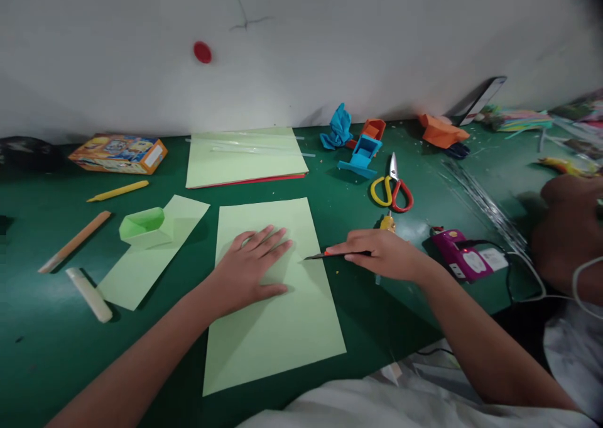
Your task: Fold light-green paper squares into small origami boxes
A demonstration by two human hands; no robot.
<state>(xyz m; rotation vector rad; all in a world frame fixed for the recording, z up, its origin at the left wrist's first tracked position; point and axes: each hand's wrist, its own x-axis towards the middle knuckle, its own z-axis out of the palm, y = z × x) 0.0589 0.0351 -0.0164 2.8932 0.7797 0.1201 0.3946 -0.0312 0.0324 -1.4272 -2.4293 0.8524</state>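
Note:
A sheet of pale green paper (277,346) lies in front of me on the green table. My left hand (252,264) rests flat on it with the fingers spread. My right hand (386,255), to the right of the sheet, grips a slim dark pointed tool (315,256) with a red part near the fingers. Its tip points left over the sheet's right side; whether it touches the paper I cannot tell. On the left, a small folded green paper box (147,228) stands at a narrower green paper strip (141,271). Red-and-yellow-handled scissors (392,186) lie beyond my right hand.
Stacked paper (245,158) and a patterned orange box (117,153) are by the wall. A glue stick (89,295), orange stick (74,242) and yellow pen (117,191) lie left. Right are blue folded paper (362,154), a purple device (464,255) with a cable, and another person's arm (565,233).

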